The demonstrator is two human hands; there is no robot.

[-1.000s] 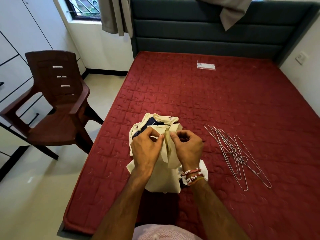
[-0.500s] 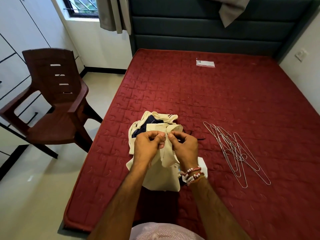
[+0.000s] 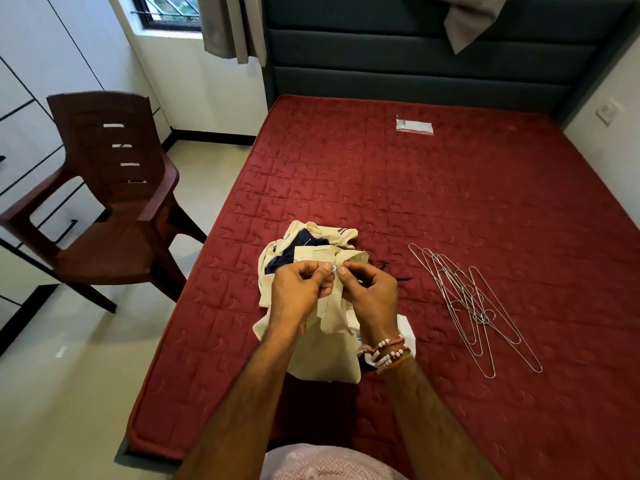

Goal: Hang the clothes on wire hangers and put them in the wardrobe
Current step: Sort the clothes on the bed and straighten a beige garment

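A cream shirt (image 3: 322, 351) lies bunched on the red mattress (image 3: 450, 209), with dark navy cloth (image 3: 294, 251) showing in the pile behind it. My left hand (image 3: 298, 292) and my right hand (image 3: 372, 294) meet over the shirt's collar edge. Both pinch the cream fabric between thumb and fingers, around a small pale button at the spot where the fingertips touch. Several wire hangers (image 3: 471, 306) lie in a loose heap on the mattress to the right of my right hand.
A brown plastic chair (image 3: 104, 209) stands on the floor left of the bed. White wardrobe doors (image 3: 24, 116) run along the far left. A small plastic packet (image 3: 414, 127) lies near the dark headboard (image 3: 415, 64). The bed's left edge is close to the clothes.
My fingertips have drawn closer together on the collar edge. The view has shifted slightly; the pile and hangers stay in place.
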